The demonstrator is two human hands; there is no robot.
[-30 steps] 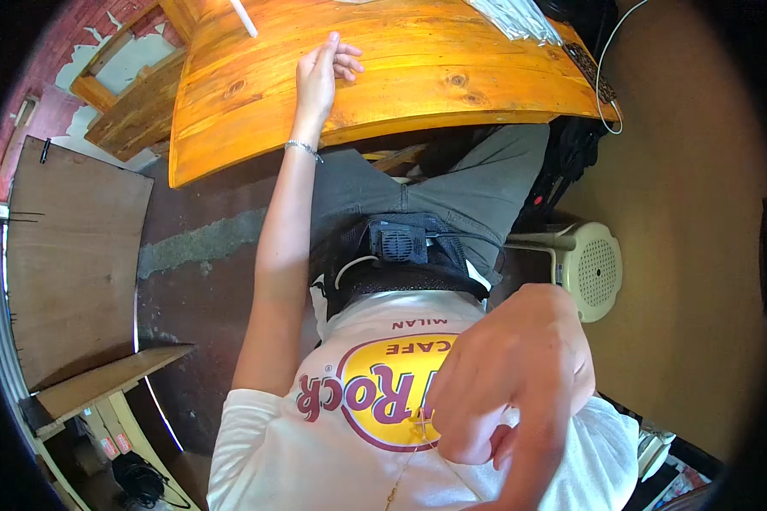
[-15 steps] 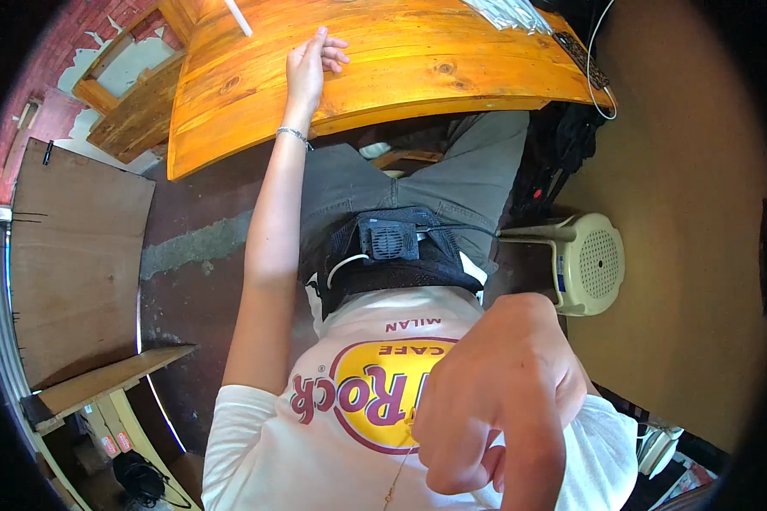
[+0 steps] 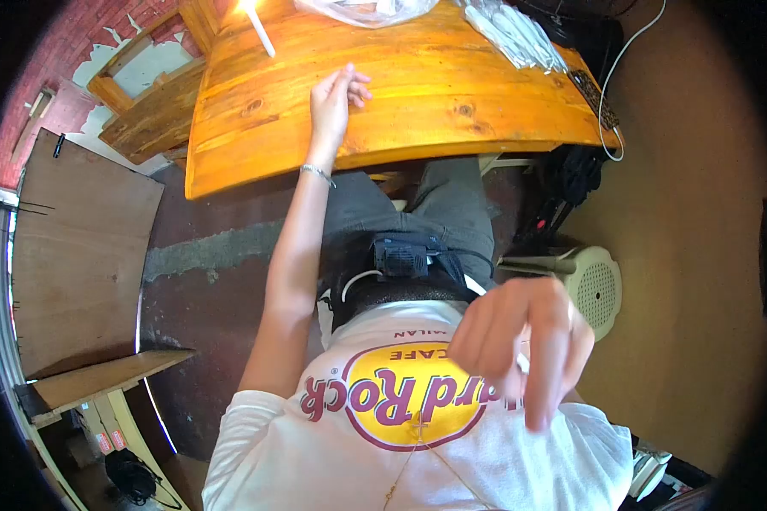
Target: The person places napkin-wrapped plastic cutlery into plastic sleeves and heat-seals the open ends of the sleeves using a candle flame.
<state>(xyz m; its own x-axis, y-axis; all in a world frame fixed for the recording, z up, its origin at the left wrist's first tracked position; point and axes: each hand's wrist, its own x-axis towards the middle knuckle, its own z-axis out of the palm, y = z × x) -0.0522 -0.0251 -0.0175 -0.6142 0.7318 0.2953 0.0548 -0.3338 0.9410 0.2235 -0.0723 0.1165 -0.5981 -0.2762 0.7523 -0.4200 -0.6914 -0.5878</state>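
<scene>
My left hand (image 3: pixel 332 111) rests over the near part of the wooden table (image 3: pixel 392 115), with its fingers loosely bent, apart from the thumb, and nothing visible in them. A bracelet (image 3: pixel 317 174) circles that wrist. Close to the camera, my right hand (image 3: pixel 524 341) is raised in front of the white printed shirt (image 3: pixel 520 451). Its fingers are bent and blurred, and whether it holds anything is unclear. A thin necklace (image 3: pixel 420 426) hangs over the shirt. At my waist sits a black device (image 3: pixel 403 257) with a cable.
On the table are a lit white candle (image 3: pixel 262 32), a clear plastic bag (image 3: pixel 375 10), a bundle of white wrapped items (image 3: pixel 516 34) and a dark patterned strip (image 3: pixel 592 95) beside a white cable (image 3: pixel 603 94). A perforated stool (image 3: pixel 596 294) stands at right.
The view has shifted, showing more of the table top, the candle flame and the bag. My right hand has moved slightly up, its fingers less tightly bunched. My left hand keeps much the same pose.
</scene>
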